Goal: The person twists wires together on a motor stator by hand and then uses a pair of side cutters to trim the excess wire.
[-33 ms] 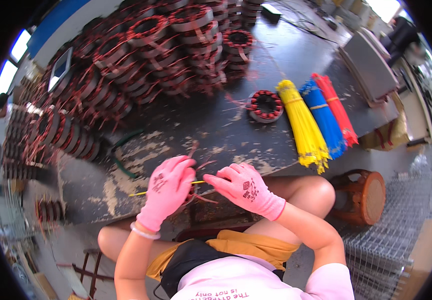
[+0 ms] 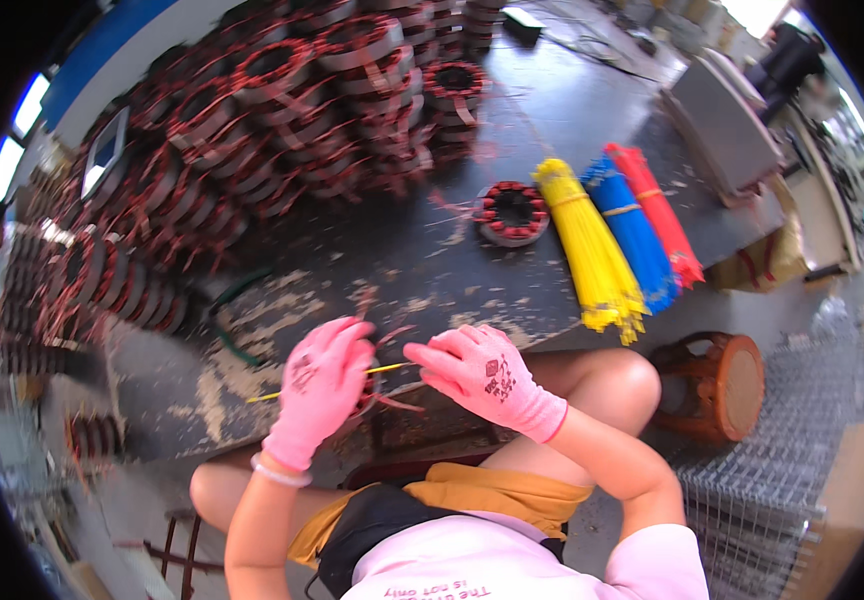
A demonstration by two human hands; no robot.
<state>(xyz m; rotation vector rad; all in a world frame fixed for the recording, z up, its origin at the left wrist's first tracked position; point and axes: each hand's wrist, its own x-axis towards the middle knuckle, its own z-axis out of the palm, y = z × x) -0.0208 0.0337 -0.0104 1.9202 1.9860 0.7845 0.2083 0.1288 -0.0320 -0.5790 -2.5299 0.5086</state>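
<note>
My left hand (image 2: 324, 385), in a pink glove, is closed over a small motor stator (image 2: 366, 395). Most of that ring is hidden below the hand; a bit of its side and some loose reddish leads (image 2: 400, 404) stick out on the right. A thin yellow wire (image 2: 385, 368) passes beneath the left hand, and its far end comes out on the left. My right hand (image 2: 474, 372), also gloved in pink, pinches the wire's right end between thumb and fingers. Both hands are at the table's near edge, above my lap.
Stacked stators (image 2: 282, 120) with red windings fill the table's far left. A single stator (image 2: 512, 213) lies beside bundles of yellow wires (image 2: 592, 245), blue wires (image 2: 634, 235) and red wires (image 2: 657, 215). A green curved strip (image 2: 235, 318) lies left; a wooden stool (image 2: 722, 388) stands right.
The whole view has shifted slightly, so the table's things appear a little further left. My left hand has moved slightly left, widening the gap to the right hand; both keep their hold.
</note>
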